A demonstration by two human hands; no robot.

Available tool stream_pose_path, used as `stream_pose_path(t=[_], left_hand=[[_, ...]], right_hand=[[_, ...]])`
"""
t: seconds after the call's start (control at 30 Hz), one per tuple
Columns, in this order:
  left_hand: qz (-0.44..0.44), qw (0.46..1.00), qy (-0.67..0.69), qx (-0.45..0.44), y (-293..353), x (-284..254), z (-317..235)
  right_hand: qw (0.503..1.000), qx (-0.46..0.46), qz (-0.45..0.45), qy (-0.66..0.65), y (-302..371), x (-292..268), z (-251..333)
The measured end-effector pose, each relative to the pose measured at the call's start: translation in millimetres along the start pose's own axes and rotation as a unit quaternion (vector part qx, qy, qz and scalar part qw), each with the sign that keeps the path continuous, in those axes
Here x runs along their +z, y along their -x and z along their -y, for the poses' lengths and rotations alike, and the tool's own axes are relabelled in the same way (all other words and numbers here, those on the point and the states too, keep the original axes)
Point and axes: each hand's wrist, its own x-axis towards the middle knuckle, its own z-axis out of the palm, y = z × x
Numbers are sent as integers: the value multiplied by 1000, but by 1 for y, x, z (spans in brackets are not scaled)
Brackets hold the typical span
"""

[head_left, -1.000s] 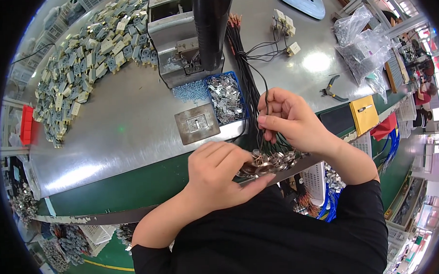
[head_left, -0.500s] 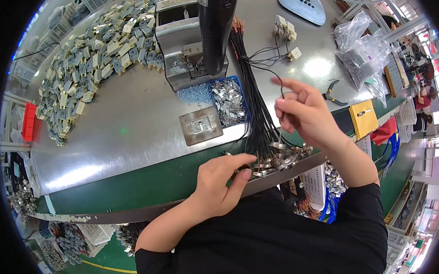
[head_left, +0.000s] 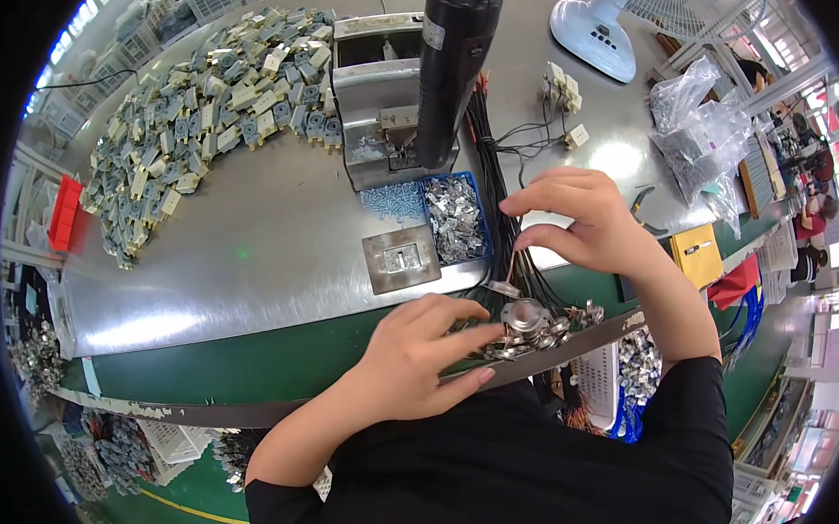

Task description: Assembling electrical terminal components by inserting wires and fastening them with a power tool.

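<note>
A bundle of thin black wires [head_left: 493, 179] ran down the steel tabletop, its lower ends fanning out beneath the right hand's fingers [head_left: 542, 240]. A small round metal disc part [head_left: 523, 315] lay flat just beyond the left hand's fingertips [head_left: 480, 335], among small shiny metal terminals [head_left: 563, 323].

Single head view, looking down, close over workbench [head_left: 251, 269]

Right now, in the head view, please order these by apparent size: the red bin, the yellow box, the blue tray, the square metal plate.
1. Blue tray
2. Square metal plate
3. Red bin and yellow box: these look alike, and the fisheye rim distorts both, so I do not rank them.
</note>
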Motion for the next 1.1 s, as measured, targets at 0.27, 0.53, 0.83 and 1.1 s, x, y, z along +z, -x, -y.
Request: stream_pose_path(t=[0.27, 0.53, 0.83, 1.1], left_hand=[[-177, 868, 431, -171, -15, -25, 18], [-184, 798, 552, -158, -24, -60, 42], [-211, 813, 483, -248, 3, -65, 61], [-209, 922, 319, -66, -3, -55, 68]], right_hand=[[977, -149, -15, 150, -51, 2, 1], [989, -111, 72, -65, -79, 34, -5], [973, -116, 71, -185, -67, 75, -14], [970, -113, 40, -212, -62, 75, -15]])
